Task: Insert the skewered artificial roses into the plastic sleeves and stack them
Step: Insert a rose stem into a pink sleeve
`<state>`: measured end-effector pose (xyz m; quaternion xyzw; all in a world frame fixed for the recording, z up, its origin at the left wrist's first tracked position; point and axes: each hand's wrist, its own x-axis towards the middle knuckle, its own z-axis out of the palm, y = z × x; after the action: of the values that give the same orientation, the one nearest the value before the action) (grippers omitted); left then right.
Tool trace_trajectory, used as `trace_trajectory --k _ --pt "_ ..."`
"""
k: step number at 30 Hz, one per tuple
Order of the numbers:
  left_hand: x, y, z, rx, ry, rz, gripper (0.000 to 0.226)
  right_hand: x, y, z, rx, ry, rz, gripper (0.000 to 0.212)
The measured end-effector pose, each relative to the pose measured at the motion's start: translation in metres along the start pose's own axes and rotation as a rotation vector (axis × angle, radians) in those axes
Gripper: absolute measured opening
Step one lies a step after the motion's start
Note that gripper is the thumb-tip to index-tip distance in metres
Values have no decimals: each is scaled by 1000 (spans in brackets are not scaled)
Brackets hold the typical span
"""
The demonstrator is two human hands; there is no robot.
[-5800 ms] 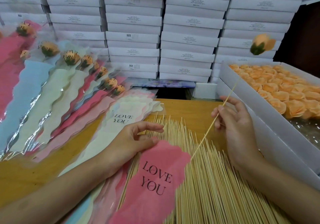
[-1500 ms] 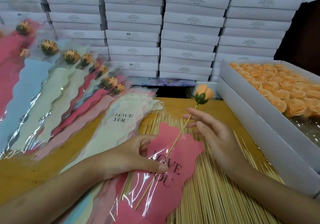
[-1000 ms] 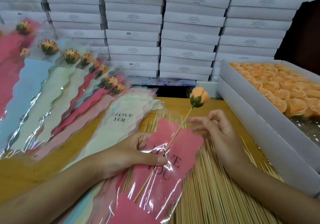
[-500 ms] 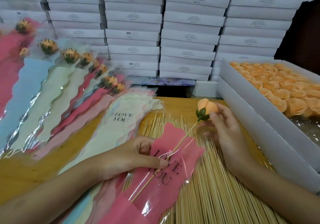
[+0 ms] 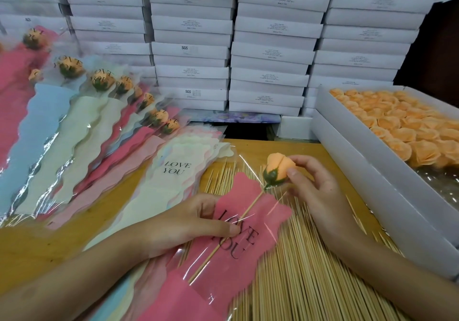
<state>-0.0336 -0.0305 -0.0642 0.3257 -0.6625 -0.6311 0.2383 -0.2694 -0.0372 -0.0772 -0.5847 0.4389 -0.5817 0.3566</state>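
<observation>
Diagonal skewer [image 5: 244, 213] in sleeve [image 5: 269, 223]; rose [image 5: 280, 169] end up-right.

Print on the stacked boxes [image 5: 273, 27] is too small to read. The rose tray [image 5: 360, 137] runs off the right edge. The pink sleeve's [image 5: 268, 221] lower end looks blurred.

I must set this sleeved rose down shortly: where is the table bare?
Bare wood shows near left, between the fanned finished sleeves and the left forearm. A second strip runs along the far edge, from the empty sleeve stack to the white rose box. The middle is crowded: loose skewers under the pink sleeve and rose.
</observation>
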Motion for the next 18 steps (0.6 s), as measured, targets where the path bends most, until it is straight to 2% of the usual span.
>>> trace_trajectory --k 10,18 --pt "3 -2 0 -67 9 47 42 -4 -5 4 4 -99 -26 22" --pt "5 -3 -1 -87 39 82 47 -6 -7 6 -31 -170 -42 40"
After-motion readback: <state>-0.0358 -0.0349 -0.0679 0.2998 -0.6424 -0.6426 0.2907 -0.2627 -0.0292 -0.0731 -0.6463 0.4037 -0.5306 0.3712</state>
